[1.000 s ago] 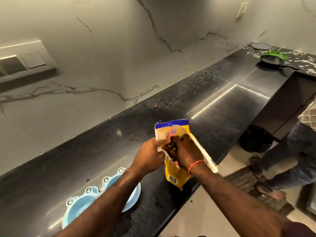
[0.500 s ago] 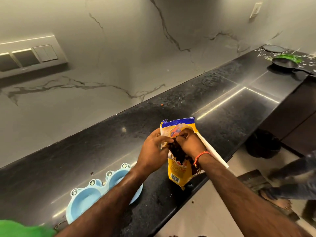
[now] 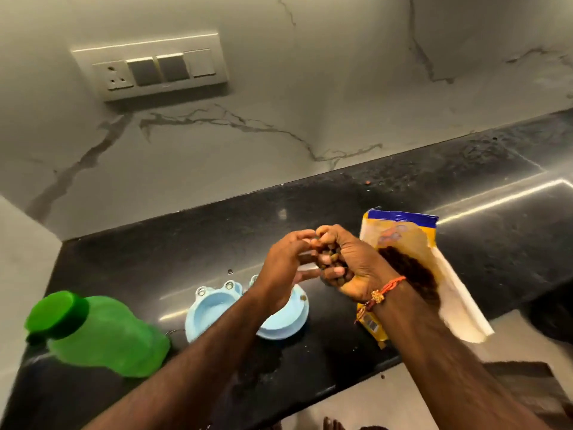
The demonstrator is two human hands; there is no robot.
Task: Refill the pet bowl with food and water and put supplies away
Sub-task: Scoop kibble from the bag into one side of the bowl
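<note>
Brown kibble (image 3: 333,262) fills the cupped right hand (image 3: 347,268) — small, rounded pellets.

Black glossy speckled bench (image 3: 356,206) against marble-look wall. Green plastic bottle (image 3: 105,333) near left, lying on side, cap toward left. Light blue double pet bowl (image 3: 217,308) just right of bottle, few kibbles in right cup. Yellow-blue food bag (image 3: 409,243) right of bowl, opened, overhanging near edge. Small crumbs far right.
</note>
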